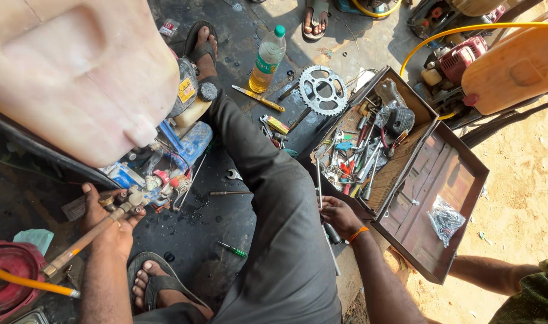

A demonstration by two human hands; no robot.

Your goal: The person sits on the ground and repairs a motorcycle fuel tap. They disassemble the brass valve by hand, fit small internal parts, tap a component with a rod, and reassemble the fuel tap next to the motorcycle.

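Your two hands, two jobs

Your left hand [108, 219] is wrapped tight around the brass pipe fitting [125, 203], right under the big pale tank [75, 72]. Your right hand [340, 217] has its fingers closed on a dark-handled tool [331, 233] beside the open toolbox [406, 180]. It looks like you are picking a tool; next, bring it over carefully to the fitting. Farther off lie a sprocket [323, 90] and a bottle [268, 57].

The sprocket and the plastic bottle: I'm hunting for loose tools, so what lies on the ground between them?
In the head view, between the sprocket and the plastic bottle lie a yellow-handled tool and small dark washers on dark ground.
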